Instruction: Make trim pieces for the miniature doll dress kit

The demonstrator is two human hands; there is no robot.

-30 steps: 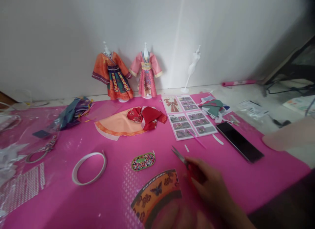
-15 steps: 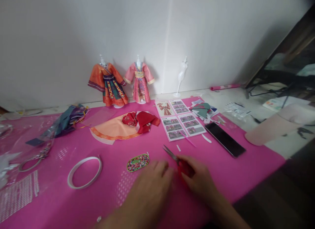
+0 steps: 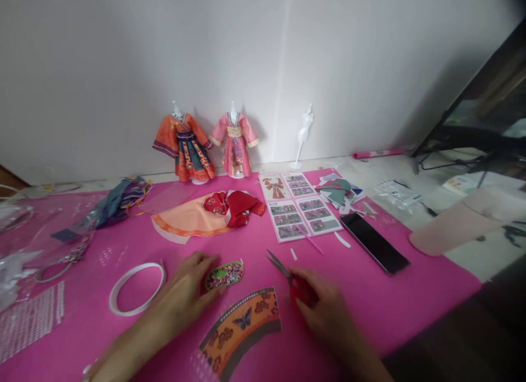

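Note:
My left hand (image 3: 187, 291) is at the left end of the green oval tray of beads (image 3: 230, 274), its thumb and fingers apart around that end. Red-handled scissors (image 3: 302, 294) are in my right hand (image 3: 324, 308), blades pointing up and left, slightly parted. Between my hands, nearer to me, lies a curved orange fabric piece (image 3: 243, 326) with a blue butterfly and grey borders. A roll of white tape (image 3: 115, 294) rests left of my left hand. A small white strip (image 3: 293, 254) lies beyond the scissors.
Two dressed doll forms (image 3: 187, 146) and a bare white one (image 3: 304, 131) stand by the wall. Peach and red cloth (image 3: 193, 215), an instruction sheet (image 3: 283, 220), a pink stick (image 3: 310, 239) and a phone (image 3: 375, 243) lie on the pink mat (image 3: 361, 300). A pale cylinder (image 3: 447, 223) is at right.
My left hand has moved left to the bead tray, and the orange fabric piece now shows. My right hand still holds the scissors. The view has shifted slightly.

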